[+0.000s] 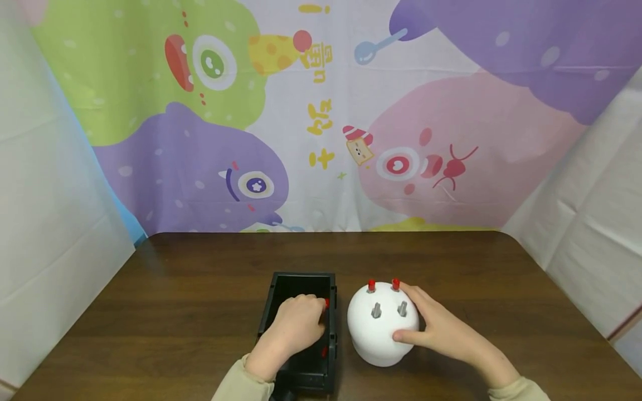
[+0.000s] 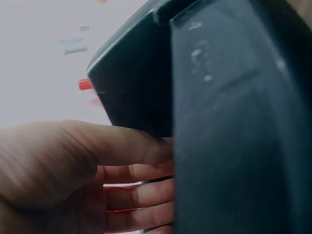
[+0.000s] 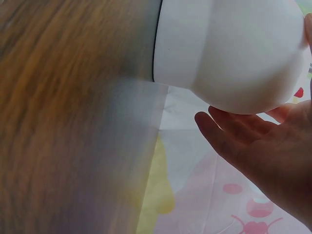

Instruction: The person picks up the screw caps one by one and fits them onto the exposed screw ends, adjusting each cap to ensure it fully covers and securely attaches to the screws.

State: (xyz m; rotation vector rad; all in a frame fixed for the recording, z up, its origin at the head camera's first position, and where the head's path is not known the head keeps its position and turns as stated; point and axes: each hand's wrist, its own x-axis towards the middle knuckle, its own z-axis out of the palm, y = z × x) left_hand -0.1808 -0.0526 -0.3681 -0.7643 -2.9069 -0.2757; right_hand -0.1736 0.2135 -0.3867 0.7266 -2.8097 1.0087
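Observation:
A white round-topped body (image 1: 373, 334) stands on the table. Two grey posts at its back carry red caps (image 1: 371, 285); the two grey posts (image 1: 377, 310) in front are bare. My right hand (image 1: 441, 328) grips the body's right side, thumb at the front and fingers curving round behind. To its left lies a black bin (image 1: 304, 274), and my left hand (image 1: 300, 323) reaches down into it with curled fingers. A red piece (image 1: 327, 303) shows beside the left index finger. The left fingertips are hidden behind the bin wall (image 2: 229, 122), so I cannot tell what they hold.
Another red piece (image 1: 324, 351) lies in the bin against its right wall. The dark wood table (image 1: 200, 278) ends at a printed cartoon curtain (image 1: 321, 184). White cloth panels (image 1: 55, 223) stand along the left and right sides.

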